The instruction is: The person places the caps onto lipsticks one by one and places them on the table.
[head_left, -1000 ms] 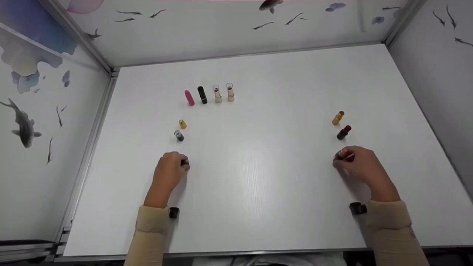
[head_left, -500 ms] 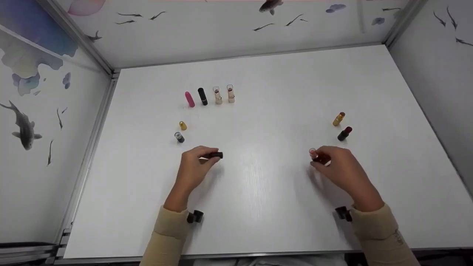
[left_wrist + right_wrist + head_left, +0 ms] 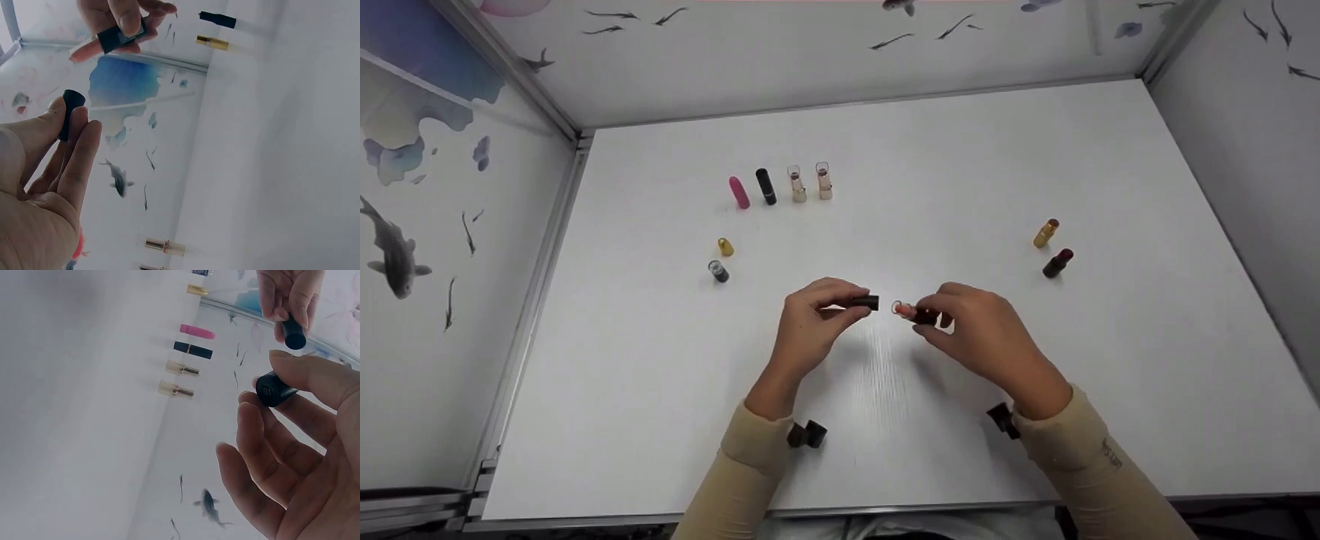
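Note:
Over the middle of the table my left hand [image 3: 810,322] pinches a black lipstick cap [image 3: 867,302] between thumb and fingers. Facing it, my right hand [image 3: 990,330] grips an uncapped lipstick [image 3: 903,309] by its black base. The lipstick's coral tip points left at the cap, and a small gap separates the two. In the left wrist view the cap [image 3: 72,109] is held below the coral lipstick [image 3: 115,39]. The right wrist view shows the marked end of the lipstick base [image 3: 273,390] and the cap's open end [image 3: 294,338].
A pink lipstick [image 3: 739,193], a black one [image 3: 766,186] and two clear-capped ones [image 3: 797,184] stand in a row at the back. A gold cap [image 3: 725,247] and a clear-and-dark cap [image 3: 718,271] stand left. Uncapped gold [image 3: 1045,233] and dark red [image 3: 1058,263] lipsticks stand right.
Both hands have lifted away from opposite sides of the table and come together near the middle, the left bringing the cap and the right bringing the coral lipstick. The other lipsticks stay put.

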Demonstrator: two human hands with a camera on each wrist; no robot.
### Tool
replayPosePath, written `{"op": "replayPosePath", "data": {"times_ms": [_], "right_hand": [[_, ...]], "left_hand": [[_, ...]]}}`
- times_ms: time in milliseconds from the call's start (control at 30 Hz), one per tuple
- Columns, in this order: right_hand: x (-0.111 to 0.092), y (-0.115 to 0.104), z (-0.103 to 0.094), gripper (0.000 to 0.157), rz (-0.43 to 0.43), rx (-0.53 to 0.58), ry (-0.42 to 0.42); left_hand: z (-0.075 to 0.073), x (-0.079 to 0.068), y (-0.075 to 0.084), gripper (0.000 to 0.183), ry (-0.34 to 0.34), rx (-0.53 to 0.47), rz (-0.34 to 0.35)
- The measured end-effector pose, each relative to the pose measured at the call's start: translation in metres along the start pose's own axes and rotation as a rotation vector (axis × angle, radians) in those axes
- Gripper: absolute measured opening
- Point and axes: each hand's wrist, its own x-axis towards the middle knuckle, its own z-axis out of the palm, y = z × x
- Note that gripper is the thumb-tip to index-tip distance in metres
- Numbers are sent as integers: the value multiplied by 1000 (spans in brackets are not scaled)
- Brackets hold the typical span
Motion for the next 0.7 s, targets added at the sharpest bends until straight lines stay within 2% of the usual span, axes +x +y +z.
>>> {"op": "replayPosePath", "data": {"times_ms": [300,700], "right_hand": [[2,0,10,21,-69,-21,34],[1,-2,3,22,-50,-45,34]], "left_hand": [[7,-2,2,23,-65,-28,54],[8,-2,4,22,-74,2,46]]}}
